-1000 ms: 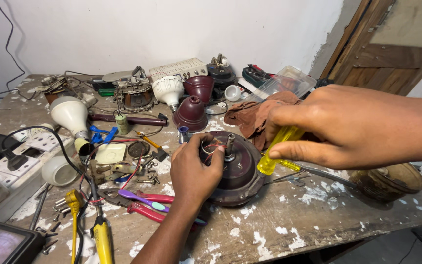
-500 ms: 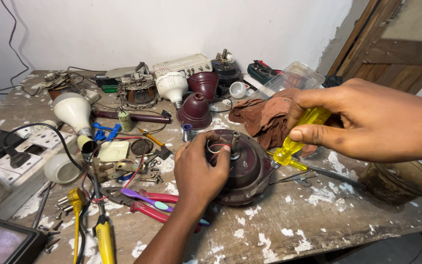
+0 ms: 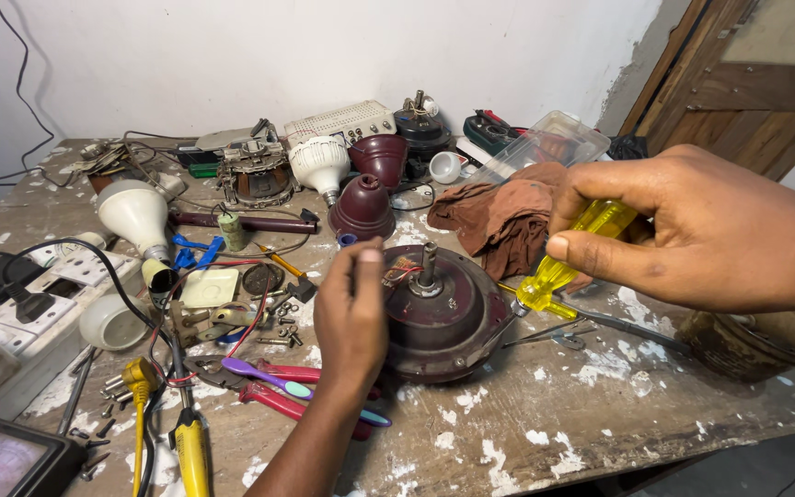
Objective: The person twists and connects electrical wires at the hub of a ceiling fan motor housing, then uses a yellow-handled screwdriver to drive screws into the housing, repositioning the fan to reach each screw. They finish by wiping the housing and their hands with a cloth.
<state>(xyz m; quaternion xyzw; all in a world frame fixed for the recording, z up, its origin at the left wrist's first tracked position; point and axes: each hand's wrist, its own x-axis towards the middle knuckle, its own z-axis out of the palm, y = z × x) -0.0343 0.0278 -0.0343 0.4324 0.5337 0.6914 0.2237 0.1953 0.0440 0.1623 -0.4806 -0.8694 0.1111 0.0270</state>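
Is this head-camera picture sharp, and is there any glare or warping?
Head view: even, soft light, no hard shadows; the right hand looms large near the lens, its yellow screwdriver glints; the motor housing is sharp; wide-angle bending at the edges.

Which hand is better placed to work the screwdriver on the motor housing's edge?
Right. The right hand already grips the yellow screwdriver, tip by the maroon motor housing rim; the left hand rests on the housing.
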